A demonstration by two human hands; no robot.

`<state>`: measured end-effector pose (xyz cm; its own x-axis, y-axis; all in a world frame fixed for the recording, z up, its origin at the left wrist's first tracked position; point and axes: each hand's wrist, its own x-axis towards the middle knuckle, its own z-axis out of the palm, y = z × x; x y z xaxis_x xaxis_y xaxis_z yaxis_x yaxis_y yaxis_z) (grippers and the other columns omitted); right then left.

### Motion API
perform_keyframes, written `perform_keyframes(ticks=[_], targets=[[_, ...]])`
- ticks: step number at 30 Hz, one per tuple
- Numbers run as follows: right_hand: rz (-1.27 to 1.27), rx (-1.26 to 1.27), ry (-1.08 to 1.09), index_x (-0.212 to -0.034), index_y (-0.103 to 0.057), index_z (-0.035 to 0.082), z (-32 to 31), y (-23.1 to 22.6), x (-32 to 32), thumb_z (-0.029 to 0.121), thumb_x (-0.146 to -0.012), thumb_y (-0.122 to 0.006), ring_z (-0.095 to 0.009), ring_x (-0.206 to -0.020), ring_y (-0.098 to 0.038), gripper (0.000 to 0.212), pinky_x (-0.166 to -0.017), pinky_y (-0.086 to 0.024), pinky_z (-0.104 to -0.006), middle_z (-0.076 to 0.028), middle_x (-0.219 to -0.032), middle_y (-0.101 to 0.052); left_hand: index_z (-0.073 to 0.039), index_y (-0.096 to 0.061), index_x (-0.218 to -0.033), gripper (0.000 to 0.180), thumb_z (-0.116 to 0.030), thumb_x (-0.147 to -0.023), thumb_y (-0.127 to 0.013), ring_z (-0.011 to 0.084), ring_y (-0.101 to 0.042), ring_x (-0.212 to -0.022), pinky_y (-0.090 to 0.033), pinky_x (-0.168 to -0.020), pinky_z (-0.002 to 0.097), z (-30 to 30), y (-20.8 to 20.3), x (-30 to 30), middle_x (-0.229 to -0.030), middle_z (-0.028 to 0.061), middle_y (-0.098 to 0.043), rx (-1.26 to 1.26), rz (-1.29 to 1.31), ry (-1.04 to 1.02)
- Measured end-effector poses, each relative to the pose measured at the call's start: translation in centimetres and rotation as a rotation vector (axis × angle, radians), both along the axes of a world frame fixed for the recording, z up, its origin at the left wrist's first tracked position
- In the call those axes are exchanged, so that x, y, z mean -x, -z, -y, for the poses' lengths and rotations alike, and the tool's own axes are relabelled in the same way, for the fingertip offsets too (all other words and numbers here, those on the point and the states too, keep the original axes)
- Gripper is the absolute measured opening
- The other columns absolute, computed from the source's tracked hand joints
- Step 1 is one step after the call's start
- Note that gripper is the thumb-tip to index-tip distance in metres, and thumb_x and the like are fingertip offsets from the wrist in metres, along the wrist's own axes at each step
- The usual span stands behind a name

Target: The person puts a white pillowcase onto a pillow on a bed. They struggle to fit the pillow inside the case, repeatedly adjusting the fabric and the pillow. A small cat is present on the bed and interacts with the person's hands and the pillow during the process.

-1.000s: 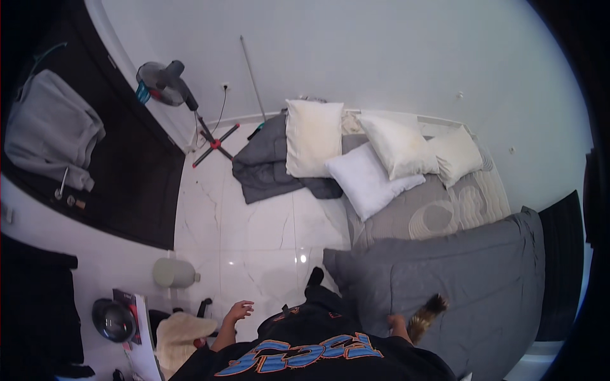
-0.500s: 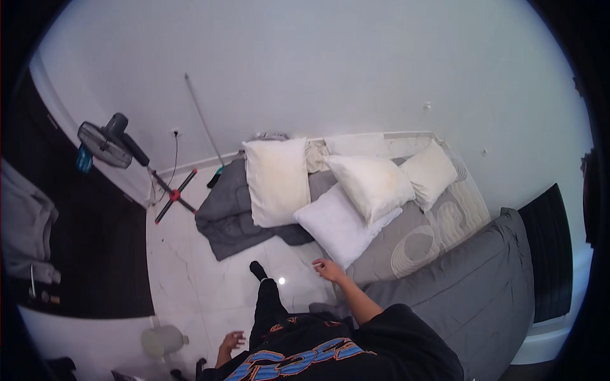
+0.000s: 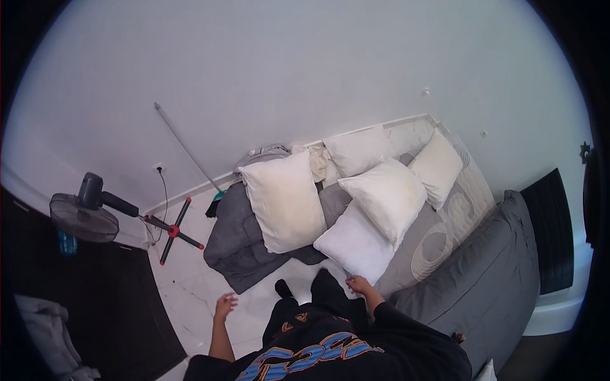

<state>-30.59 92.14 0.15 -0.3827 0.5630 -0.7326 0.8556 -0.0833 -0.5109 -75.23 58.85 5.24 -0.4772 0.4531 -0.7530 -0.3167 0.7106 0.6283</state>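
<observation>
My left hand (image 3: 225,307) hangs over the floor beside my legs, holding nothing, with its fingers loosely apart. My right hand (image 3: 358,284) is close to the lower corner of a white pillow (image 3: 356,244); its fingers are apart and hold nothing I can see. That pillow lies partly under a cream pillow (image 3: 386,193). Another cream pillow (image 3: 283,200) rests on a crumpled dark grey comforter (image 3: 232,235) ahead of me. Farther right, one more pillow (image 3: 438,168) lies on the patterned mattress (image 3: 438,244).
A fan (image 3: 86,213) with a crossed base (image 3: 172,231) stands at the left. A broom (image 3: 190,149) leans against the wall. A dark grey covered piece (image 3: 470,286) flanks my right side. The marbled floor (image 3: 184,298) and a dark door (image 3: 101,298) are at the left.
I have stepped closer to the pillows. My left hand has risen and moved forward; my right hand is now nearer the white pillow. The pillows appear undisturbed.
</observation>
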Motion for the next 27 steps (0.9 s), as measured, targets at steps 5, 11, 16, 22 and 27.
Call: perform_keyframes(ticks=[5,11,16,22,27], targets=[[-0.085,-0.09,-0.161,-0.104,-0.064,0.009,-3.8,-1.7,9.7,0.031,-0.085,-0.058,-0.024,-0.076,-0.066,0.03,-0.07,-0.052,-0.0362,-0.012,-0.089,-0.067,-0.013,-0.059,-0.115,0.026,-0.019,-0.092,-0.048,0.011,-0.061,-0.075,-0.046,-0.061,0.0262,-10.2,-1.3,5.5,-0.092,0.0026,-0.066,-0.072,-0.079,0.038],[-0.28,0.001,-0.073,-0.107,-0.063,0.01,-10.1,5.6,18.6,0.028,-0.087,-0.058,-0.016,-0.065,-0.063,0.028,-0.061,-0.052,-0.0299,-0.008,-0.082,-0.064,-0.011,-0.059,-0.116,0.028,-0.023,-0.092,-0.052,0.0106,-0.061,-0.081,-0.047,-0.069,0.0254,-21.9,-0.6,1.5,-0.096,0.0032,-0.066,-0.126,0.14,0.407],[-0.308,0.09,-0.036,-0.105,-0.064,0.01,-18.6,7.7,25.1,0.027,-0.085,-0.058,-0.02,-0.07,-0.063,0.026,-0.068,-0.05,-0.035,-0.011,-0.083,-0.066,-0.006,-0.059,-0.117,0.029,-0.02,-0.092,-0.055,0.0141,-0.06,-0.092,-0.047,-0.082,0.03,-33.5,3.5,2.9,-0.102,0.0053,-0.065,-0.185,0.083,0.595],[-0.299,-0.173,0.012,-0.1,-0.064,0.01,-33.0,14.6,29.2,0.02,-0.084,-0.058,-0.026,-0.074,-0.063,0.02,-0.071,-0.05,-0.0344,-0.011,-0.083,-0.066,-0.005,-0.059,-0.114,0.033,-0.006,-0.082,-0.059,0.0313,-0.056,-0.107,-0.043,-0.093,0.0352,-54.2,9.3,11.4,-0.115,0.0172,-0.059,-0.234,-0.484,0.715],[-0.234,-0.399,0.169,-0.098,-0.064,0.009,-44.4,22.3,29.7,0.017,-0.084,-0.056,-0.029,-0.077,-0.065,0.018,-0.069,-0.05,-0.039,-0.013,-0.082,-0.066,-0.017,-0.047,-0.129,0.059,-0.012,-0.075,-0.07,0.0317,-0.043,-0.122,-0.036,-0.099,0.0457,-66.0,14.7,13.5,-0.134,0.0119,-0.044,-0.076,-0.935,0.761]])
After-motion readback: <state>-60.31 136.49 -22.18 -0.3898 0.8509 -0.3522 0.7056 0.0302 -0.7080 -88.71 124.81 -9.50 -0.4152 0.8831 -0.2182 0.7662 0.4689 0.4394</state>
